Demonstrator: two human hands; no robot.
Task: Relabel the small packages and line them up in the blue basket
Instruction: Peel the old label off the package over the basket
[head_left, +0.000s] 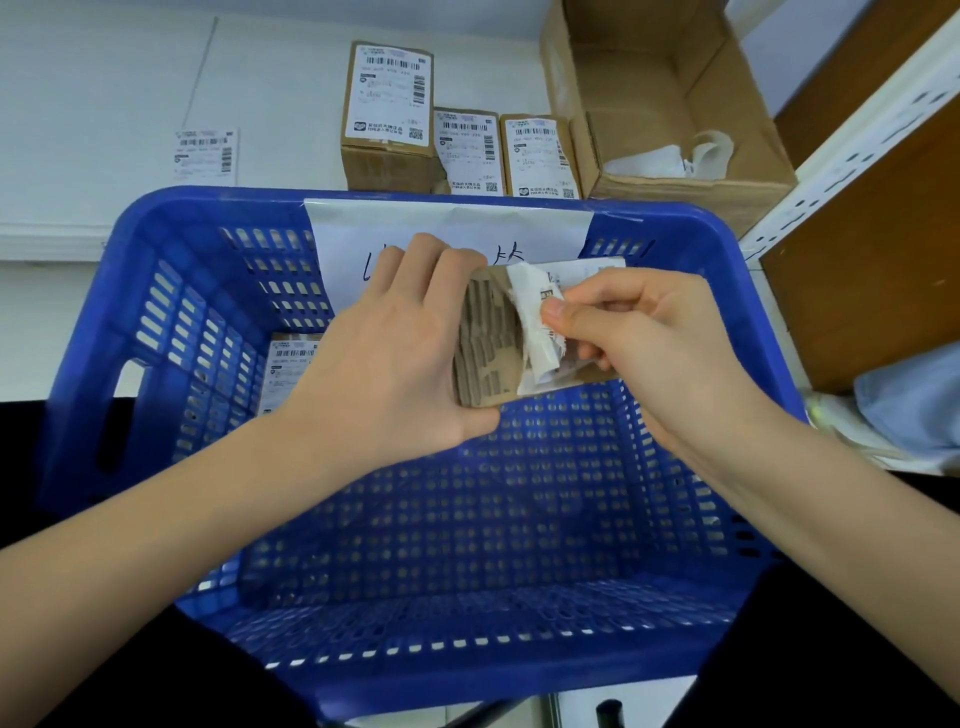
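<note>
Gripped in the left hand (395, 358) is a small brown cardboard package (485, 345), fingers curled over its far edge and thumb under its near edge; the right hand (639, 338) pinches a crumpled, torn white shipping label (535, 322) between thumb and forefinger, the label partly peeled off the package's face with grey adhesive strips exposed on the cardboard to its left; both hands and the package are held above the interior of a blue perforated plastic basket (156, 291); below and left of the grip, one labelled small brown package (285, 369) stands against the basket's left wall, partly hidden by the left wrist; directly beyond the grip, a white paper sheet with handwriting (452, 223) is taped over the basket's far rim; further beyond, three labelled brown cartons (467, 150) stand in a row on the white surface, touching one another; right of them sits an open large cardboard box (670, 93) holding crumpled white backing paper (675, 156); far left of the row, a loose white shipping label (205, 156) lies flat on the surface.
</note>
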